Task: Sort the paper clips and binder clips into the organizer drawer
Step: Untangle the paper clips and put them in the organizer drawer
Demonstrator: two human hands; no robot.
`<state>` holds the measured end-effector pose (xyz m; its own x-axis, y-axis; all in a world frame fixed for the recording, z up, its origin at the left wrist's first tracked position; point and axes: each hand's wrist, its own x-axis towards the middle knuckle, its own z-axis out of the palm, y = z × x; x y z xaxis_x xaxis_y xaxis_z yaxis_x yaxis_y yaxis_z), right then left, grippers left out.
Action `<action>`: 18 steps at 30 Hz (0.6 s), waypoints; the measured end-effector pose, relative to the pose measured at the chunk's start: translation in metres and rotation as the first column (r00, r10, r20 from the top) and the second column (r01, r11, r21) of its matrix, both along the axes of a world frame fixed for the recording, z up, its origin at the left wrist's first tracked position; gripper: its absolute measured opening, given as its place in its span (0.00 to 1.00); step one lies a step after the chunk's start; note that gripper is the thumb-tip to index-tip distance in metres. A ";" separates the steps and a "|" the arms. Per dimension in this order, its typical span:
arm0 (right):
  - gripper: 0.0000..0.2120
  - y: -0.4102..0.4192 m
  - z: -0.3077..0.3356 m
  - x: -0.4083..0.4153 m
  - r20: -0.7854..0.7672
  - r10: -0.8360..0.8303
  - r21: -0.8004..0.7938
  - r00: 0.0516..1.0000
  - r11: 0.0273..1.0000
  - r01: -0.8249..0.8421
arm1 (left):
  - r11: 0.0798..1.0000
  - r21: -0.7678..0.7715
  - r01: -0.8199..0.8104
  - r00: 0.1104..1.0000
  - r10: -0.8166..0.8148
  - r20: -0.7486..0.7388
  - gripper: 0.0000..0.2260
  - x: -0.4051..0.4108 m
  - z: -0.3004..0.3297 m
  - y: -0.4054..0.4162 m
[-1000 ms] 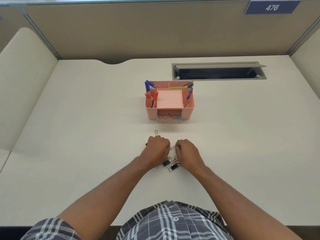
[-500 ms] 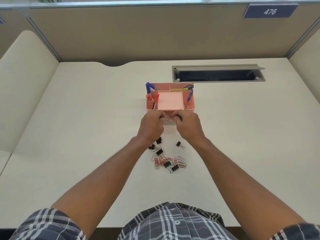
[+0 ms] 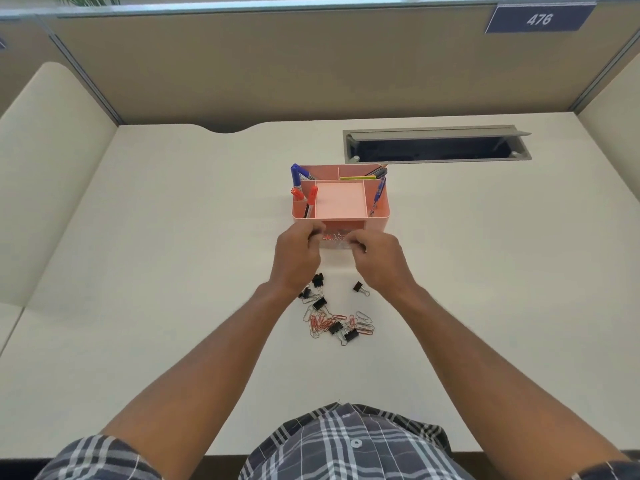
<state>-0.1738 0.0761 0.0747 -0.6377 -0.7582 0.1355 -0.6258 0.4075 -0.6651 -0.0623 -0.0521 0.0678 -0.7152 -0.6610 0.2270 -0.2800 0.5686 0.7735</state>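
A pink desk organizer (image 3: 378,220) stands mid-desk, its small clear drawer (image 3: 335,244) pulled out at the front with red paper clips (image 3: 331,236) inside. My left hand (image 3: 297,259) and right hand (image 3: 378,262) hover side by side over that drawer, fingers curled and fingertips pinched on thin paper clips; most of what they hold is hidden. Nearer to me on the desk lies a loose pile of red and silver paper clips (image 3: 323,322) mixed with black binder clips (image 3: 350,336). One binder clip (image 3: 358,287) lies apart to the right.
Pens and markers (image 3: 297,174) stand in the organizer's outer compartments. A grey cable hatch (image 3: 436,147) is sunk into the desk behind it. Beige partition walls close the back and both sides, with a sign reading 476 (image 3: 538,19).
Both hands left the clip pile and moved forward to the organizer's drawer, uncovering the pile. In the last half second they stayed over the drawer.
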 end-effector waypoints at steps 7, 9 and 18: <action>0.13 0.018 -0.047 0.044 0.121 0.156 0.347 0.980 0.919 -0.189 | 0.998 -0.014 -0.059 0.967 0.061 0.248 0.06 0.059 -0.055 0.020; 0.14 0.018 -0.058 0.057 0.110 0.220 0.338 0.969 0.909 -0.245 | 0.997 -0.067 -0.030 0.952 0.049 0.302 0.06 0.072 -0.068 0.028; 0.13 0.025 -0.071 0.054 -0.013 0.217 0.340 0.976 0.919 -0.200 | 0.990 -0.130 0.046 0.936 0.003 0.352 0.05 0.081 -0.081 0.036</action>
